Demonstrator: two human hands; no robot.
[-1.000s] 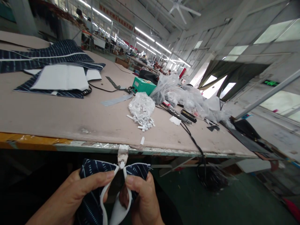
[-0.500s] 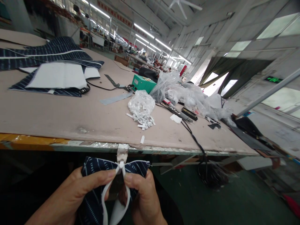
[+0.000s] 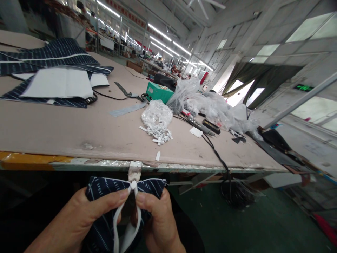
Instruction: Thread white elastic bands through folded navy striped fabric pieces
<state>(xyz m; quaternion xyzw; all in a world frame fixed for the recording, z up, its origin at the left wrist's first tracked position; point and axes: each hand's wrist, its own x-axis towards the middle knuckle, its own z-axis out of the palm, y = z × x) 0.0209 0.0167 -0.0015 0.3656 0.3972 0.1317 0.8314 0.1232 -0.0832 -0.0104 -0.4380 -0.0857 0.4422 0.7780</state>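
Below the table's front edge, my left hand [image 3: 92, 212] and my right hand [image 3: 159, 214] grip a navy printed fabric piece [image 3: 100, 228] edged with white zipper tape [image 3: 115, 228]. Each thumb presses on one strand of the tape. Both strands meet at a small white zipper slider [image 3: 133, 184], which sits against a pale tab [image 3: 135, 170] fixed to the table edge. Beneath the slider the strands bow apart into a loop. My other fingers are largely hidden behind the fabric.
On the table [image 3: 79, 137], small white parts [image 3: 160, 135] spill from a clear plastic bag [image 3: 156, 114]. One loose white piece [image 3: 158, 156] lies nearer the edge. Behind are a green box [image 3: 159, 92] and crumpled plastic [image 3: 210, 105]; cut navy panels [image 3: 58, 52] lie left. A black cable [image 3: 217, 154] hangs over the front.
The view has shifted slightly, so the table and hands appear a little further left. The tape loop looks narrower, its right strand nearer the left one. Both hands keep their grip.
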